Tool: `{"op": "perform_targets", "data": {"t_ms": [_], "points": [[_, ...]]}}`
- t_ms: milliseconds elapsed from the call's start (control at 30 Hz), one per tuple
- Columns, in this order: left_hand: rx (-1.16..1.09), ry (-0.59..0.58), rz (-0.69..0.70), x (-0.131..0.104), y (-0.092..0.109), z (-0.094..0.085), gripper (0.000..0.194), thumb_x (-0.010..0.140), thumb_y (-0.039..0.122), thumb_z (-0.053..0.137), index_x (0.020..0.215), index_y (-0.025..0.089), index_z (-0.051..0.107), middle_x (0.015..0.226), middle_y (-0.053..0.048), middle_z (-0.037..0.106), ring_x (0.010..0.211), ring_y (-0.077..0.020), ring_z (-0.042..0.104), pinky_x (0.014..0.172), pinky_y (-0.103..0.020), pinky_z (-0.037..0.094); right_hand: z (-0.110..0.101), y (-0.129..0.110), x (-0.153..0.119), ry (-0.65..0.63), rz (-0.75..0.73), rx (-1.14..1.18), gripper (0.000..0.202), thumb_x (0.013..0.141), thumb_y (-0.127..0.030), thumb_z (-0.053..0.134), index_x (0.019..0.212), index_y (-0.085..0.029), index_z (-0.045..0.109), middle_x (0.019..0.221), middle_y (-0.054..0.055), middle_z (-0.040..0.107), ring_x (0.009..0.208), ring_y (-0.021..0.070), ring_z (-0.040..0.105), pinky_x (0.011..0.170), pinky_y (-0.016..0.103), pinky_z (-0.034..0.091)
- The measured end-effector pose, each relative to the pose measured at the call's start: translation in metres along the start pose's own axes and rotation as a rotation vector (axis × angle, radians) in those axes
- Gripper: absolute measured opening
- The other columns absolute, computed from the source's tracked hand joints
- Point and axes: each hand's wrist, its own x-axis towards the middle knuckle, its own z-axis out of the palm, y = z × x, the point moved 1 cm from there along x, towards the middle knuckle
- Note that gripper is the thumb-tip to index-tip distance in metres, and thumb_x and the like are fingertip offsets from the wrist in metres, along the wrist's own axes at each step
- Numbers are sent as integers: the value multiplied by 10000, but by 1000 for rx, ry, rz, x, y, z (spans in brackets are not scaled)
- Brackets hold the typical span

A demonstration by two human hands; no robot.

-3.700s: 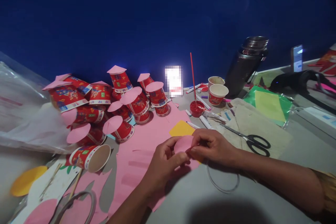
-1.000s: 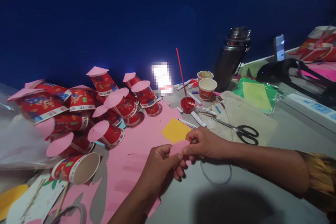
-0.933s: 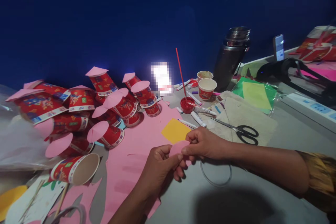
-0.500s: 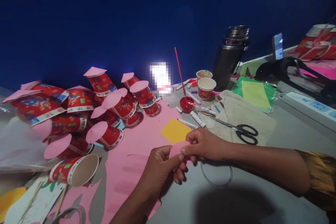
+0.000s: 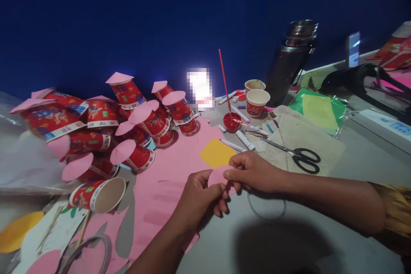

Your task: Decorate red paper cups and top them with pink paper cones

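Between my two hands is a small pink paper disc (image 5: pixel 219 176), partly covered by my fingers. My left hand (image 5: pixel 205 197) pinches its lower left side, thumb on top and fingers beneath. My right hand (image 5: pixel 248 173) grips the right edge between thumb and fingers. Whether the paper is curled or overlapped under my fingers is hidden. Just behind the hands lies a yellow paper square (image 5: pixel 216 153) on a large pink paper sheet (image 5: pixel 160 205). Black-handled scissors (image 5: pixel 303 156) rest on a cloth to the right of my right hand.
Several red paper cups (image 5: pixel 123 94) with pink cone tops crowd the left. An open cup (image 5: pixel 109 195) lies on its side. Beyond the hands are markers (image 5: pixel 245 140), a red paint pot (image 5: pixel 231 123), white-rimmed cups (image 5: pixel 257 100) and a dark flask (image 5: pixel 290 64). A power strip (image 5: pixel 388 126) is at right.
The view has shifted slightly, so the table things sit a little further right and higher. Both hands keep hold of the pink disc, with almost no change in grip.
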Motion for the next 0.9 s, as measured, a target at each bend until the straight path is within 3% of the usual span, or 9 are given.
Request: {"op": "perform_targets", "data": {"t_ms": [300, 667, 800, 900], "points": [[72, 54, 15, -5, 3, 9, 164, 676, 233, 618, 736, 113, 711, 557, 1, 608, 396, -66, 503, 403, -172, 377, 5, -4, -5, 65, -129, -219, 320, 838, -411, 650, 635, -197, 528, 598, 16, 659, 543, 117, 567, 496, 211, 391], [70, 75, 19, -8, 5, 8, 184, 681, 225, 583, 775, 123, 704, 492, 6, 592, 385, -90, 501, 380, -180, 353, 5, -2, -5, 82, -90, -134, 330, 834, -457, 641, 659, -205, 521, 587, -1, 628, 521, 122, 557, 491, 225, 393], [108, 117, -6, -7, 2, 8, 157, 692, 258, 618, 778, 135, 665, 469, 16, 572, 375, -91, 483, 376, -183, 362, 3, -4, -3, 84, -118, -189, 106, 757, -258, 655, 799, -191, 584, 667, -37, 585, 575, 109, 505, 512, 219, 373], [168, 128, -11, -7, -1, 9, 140, 701, 280, 637, 762, 155, 632, 489, 22, 572, 382, -100, 498, 372, -192, 370, 4, -6, -4, 53, -134, -238, 213, 683, -136, 619, 885, -194, 584, 756, -44, 582, 625, 108, 485, 541, 217, 378]]}}
